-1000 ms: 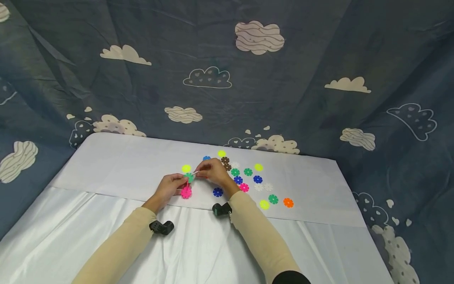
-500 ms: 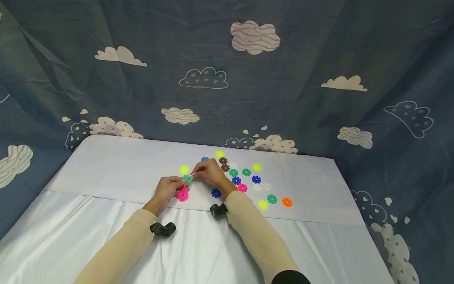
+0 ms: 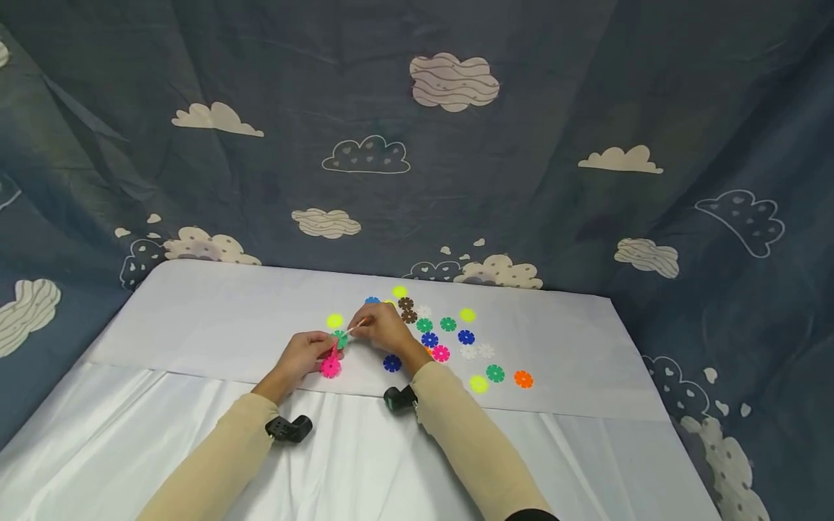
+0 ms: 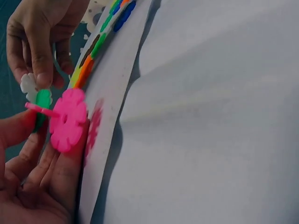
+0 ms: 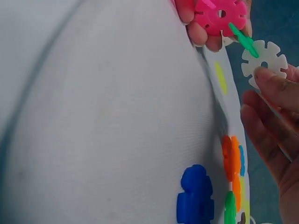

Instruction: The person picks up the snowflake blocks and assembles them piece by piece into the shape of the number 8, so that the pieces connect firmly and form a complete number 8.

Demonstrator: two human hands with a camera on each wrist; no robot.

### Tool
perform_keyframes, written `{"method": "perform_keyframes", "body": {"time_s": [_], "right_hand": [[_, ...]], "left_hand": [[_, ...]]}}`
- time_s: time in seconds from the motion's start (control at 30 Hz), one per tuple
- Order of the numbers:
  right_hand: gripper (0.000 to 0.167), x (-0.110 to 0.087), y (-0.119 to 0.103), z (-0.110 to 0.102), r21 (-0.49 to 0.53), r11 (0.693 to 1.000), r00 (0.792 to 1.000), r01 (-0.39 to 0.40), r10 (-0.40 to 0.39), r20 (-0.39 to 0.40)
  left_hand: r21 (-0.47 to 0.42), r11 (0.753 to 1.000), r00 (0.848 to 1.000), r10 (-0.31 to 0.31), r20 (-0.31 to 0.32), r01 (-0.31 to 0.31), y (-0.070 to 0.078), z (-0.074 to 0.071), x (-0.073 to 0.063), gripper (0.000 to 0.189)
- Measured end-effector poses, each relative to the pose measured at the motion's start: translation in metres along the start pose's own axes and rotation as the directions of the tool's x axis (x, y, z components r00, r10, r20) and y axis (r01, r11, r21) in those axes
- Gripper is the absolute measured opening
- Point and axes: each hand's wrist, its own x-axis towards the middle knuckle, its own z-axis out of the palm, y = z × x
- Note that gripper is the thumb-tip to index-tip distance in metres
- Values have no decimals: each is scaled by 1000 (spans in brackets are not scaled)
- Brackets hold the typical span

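My left hand (image 3: 303, 357) holds a small joined group of notched plastic snowflake discs above the table. In it are a pink disc (image 4: 70, 133) facing the left wrist camera, a second pink disc seen edge-on, and a green disc (image 4: 43, 101). Between thumb and fingers, my right hand (image 3: 386, 329) pinches a white disc (image 5: 276, 58). In the right wrist view, the white disc's rim meets the edge of the green one (image 5: 242, 38); how deeply their slots interlock I cannot tell.
Loose discs lie on the white table (image 3: 215, 311), mostly to the right: a blue one (image 3: 392, 363) near my right wrist, an orange one (image 3: 524, 379) farthest right, a yellow one (image 3: 334, 320) behind my left hand. A dark cloud-print curtain (image 3: 521, 181) hangs behind.
Both hands stay close together with the discs, shifting slightly left and down in the head view along with the whole scene. The white disc remains at the green disc's edge.
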Motion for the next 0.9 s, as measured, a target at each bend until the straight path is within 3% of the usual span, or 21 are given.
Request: {"method": "perform_keyframes", "body": {"time_s": [0.2,0.37,0.67,0.9], "right_hand": [[4,-1,0,2,36,999,1000,10,-10,-3],[3,-1,-1,3,49,998,999,37,-37,11],[4,-1,-3,2,70,997,998,28,-32,56],[14,-5,-2,-6,33,999,997,-20,18,77]], "left_hand": [[12,1000,994,0,107,-2,-1,-9,2,28],[12,1000,988,-22,151,21,1,-13,2,35],[88,996,970,-53,236,32,4,-9,6,54],[54,998,970,-33,239,20,6,-10,9,49]]}}
